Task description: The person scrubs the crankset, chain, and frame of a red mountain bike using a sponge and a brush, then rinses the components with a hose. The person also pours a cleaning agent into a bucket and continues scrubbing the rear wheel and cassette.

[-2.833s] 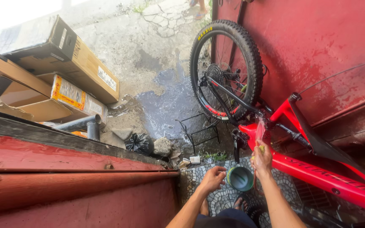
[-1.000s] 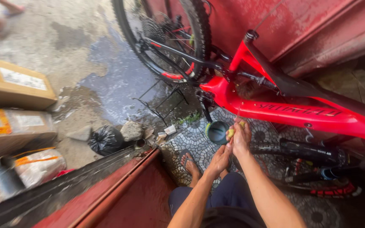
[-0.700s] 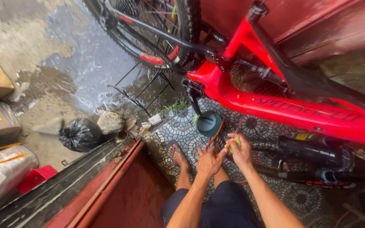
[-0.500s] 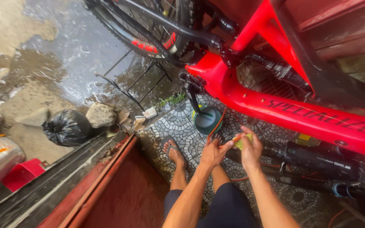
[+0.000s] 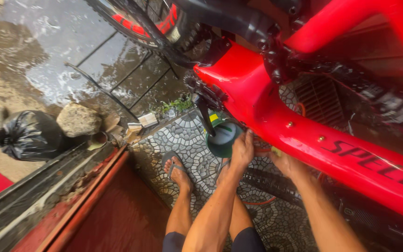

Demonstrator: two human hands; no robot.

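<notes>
Green can (image 5: 223, 138) sits on the patterned tile floor (image 5: 183, 135) under the red bike frame (image 5: 276, 116). It looks small, light and hard; grab its round sides. Left hand (image 5: 241, 150) rests half-curled on it. Right hand (image 5: 286, 162), beside it, I cannot tell.

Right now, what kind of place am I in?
Probably an outdoor doorstep or yard used for bike washing or repair: a red bike frame over patterned paving, wet concrete beyond, and a black rubbish bag by a rock.
</notes>
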